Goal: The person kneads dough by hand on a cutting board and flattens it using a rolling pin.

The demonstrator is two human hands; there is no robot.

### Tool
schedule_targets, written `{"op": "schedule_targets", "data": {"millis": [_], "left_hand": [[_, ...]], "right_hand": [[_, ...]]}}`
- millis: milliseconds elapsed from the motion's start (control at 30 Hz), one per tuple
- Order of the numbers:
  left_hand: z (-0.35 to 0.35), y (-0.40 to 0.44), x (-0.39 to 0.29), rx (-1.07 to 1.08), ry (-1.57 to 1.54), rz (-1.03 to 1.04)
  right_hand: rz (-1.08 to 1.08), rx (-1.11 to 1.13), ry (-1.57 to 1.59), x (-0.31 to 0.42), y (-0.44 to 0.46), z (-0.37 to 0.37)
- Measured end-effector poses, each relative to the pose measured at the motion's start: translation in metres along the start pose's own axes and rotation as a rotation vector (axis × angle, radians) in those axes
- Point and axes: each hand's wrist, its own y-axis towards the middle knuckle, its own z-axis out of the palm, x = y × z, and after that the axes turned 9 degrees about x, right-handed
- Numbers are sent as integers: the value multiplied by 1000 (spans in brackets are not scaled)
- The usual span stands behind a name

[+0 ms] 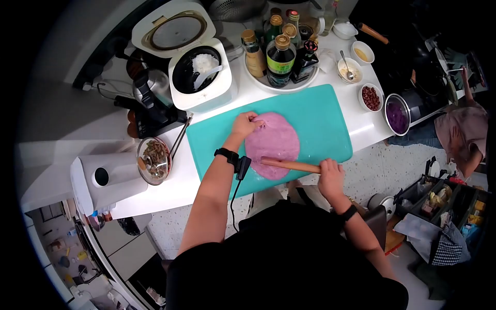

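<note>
A flat, roughly oval sheet of pink-purple dough (275,139) lies on a teal cutting board (323,119). My left hand (245,124) is at the dough's upper left edge, its thumb and fingers closed on that edge. A wooden rolling pin (297,166) rests with its far end over the lower part of the dough. Its near end is gripped by my right hand (331,178), fingers wrapped round it, to the right of the dough. Black bands circle both wrists, and a cable hangs from the left one.
Behind the board stand an open rice cooker (204,101) and a tray (253,77) of bottles. Bowls of red beans (370,98) and purple mash (397,114) are at right. A glass bowl of filling (155,157) sits left beside chopsticks (182,135). Another person (460,129) is at far right.
</note>
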Motion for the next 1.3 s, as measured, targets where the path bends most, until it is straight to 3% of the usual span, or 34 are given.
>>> {"op": "schedule_targets", "data": {"millis": [100,167,200,267,367,1300], "left_hand": [[4,-10,-3,33,-170,20],[15,-42,-26,-403,112,392],[16,-47,-25,-398,114,397],[15,-57,-21,-368,456,540],[15,-59,-21,-366,529,599],[25,-45,-27,-357,484,524]], "right_hand": [[121,-40,32,-11,-24,-9],[160,-35,40,-15,-33,-13],[183,-47,60,-16,-36,-14],[209,-52,83,-15,-42,-16],[213,-77,105,-13,-41,-21],[202,-77,147,-13,-22,-22]]}}
